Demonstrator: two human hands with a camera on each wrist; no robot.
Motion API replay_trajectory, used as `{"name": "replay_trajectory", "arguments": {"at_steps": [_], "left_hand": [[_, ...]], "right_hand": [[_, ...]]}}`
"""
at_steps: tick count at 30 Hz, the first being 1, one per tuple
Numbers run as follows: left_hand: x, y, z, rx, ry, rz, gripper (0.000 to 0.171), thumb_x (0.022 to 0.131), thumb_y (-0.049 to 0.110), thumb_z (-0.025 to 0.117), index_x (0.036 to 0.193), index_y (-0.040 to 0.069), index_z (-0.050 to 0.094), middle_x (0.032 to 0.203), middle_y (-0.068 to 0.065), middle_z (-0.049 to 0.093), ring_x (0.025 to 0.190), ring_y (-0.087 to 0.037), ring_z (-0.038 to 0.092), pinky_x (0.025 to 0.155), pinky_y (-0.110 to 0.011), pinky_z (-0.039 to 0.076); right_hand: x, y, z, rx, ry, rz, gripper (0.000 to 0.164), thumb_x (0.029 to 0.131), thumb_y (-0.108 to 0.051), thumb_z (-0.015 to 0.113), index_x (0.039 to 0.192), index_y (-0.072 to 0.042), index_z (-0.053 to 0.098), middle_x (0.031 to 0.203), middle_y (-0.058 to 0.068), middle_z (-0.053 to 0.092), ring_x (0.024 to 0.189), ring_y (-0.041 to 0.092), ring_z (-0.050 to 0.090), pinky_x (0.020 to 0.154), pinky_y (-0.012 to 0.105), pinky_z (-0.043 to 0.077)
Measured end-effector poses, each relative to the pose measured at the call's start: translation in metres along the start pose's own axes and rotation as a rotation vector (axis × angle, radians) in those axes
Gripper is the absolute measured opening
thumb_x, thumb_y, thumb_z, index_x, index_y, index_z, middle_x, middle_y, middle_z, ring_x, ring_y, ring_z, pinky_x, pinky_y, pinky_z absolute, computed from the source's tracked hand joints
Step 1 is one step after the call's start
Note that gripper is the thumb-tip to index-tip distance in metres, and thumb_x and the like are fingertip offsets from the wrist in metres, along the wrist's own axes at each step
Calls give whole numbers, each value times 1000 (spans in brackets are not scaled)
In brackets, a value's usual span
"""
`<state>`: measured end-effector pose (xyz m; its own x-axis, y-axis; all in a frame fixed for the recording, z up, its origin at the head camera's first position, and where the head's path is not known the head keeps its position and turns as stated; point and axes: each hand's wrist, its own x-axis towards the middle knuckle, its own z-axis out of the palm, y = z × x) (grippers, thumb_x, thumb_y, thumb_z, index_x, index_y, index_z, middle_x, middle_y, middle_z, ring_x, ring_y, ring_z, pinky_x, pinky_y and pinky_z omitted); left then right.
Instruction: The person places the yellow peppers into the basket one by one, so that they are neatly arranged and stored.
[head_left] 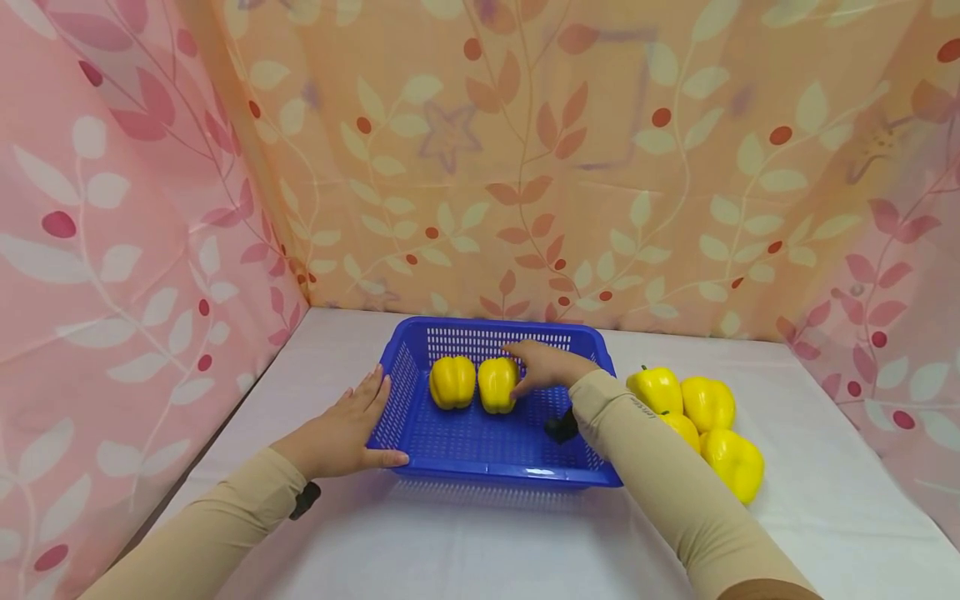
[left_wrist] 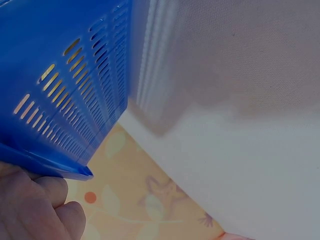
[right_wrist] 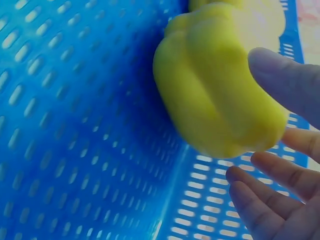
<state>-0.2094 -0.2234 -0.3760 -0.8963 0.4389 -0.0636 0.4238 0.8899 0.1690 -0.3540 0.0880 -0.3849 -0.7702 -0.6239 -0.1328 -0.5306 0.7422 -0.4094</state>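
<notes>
A blue plastic basket with slotted walls stands on the table. Two yellow bell peppers lie inside it side by side: a left pepper and a right pepper. My right hand reaches into the basket at the right pepper. In the right wrist view its thumb overlaps that pepper, while the other fingers spread loosely below it. My left hand rests at the basket's left front corner, fingers extended along the side rim and thumb over the front rim. Its knuckles show beside the rim in the left wrist view.
Several more yellow bell peppers sit on the white-covered table right of the basket, partly behind my right sleeve. Floral curtains enclose the table at the back and both sides.
</notes>
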Motion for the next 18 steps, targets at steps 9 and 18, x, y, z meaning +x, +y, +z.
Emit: {"name": "replay_trajectory", "arguments": {"at_steps": [9,18], "left_hand": [[0,0,0,0,4,5,116,71,79,44,144,-3,8,151,-20,-3,139,-34,3,109,-52,13],[0,-2,2,5,11,9,117,70,81,41,144,-3,8,151,-20,-3,139,-34,3,109,-52,14]], "right_hand": [[-7,-3,-12,64,5,-8,78,74,-28,76,139,-5,38,138,13,42,117,29,47,101,42,36],[-20,-6,-32,156,32,-62,70,76,-25,75,136,-8,43,135,12,46,119,30,48,98,41,40]]}}
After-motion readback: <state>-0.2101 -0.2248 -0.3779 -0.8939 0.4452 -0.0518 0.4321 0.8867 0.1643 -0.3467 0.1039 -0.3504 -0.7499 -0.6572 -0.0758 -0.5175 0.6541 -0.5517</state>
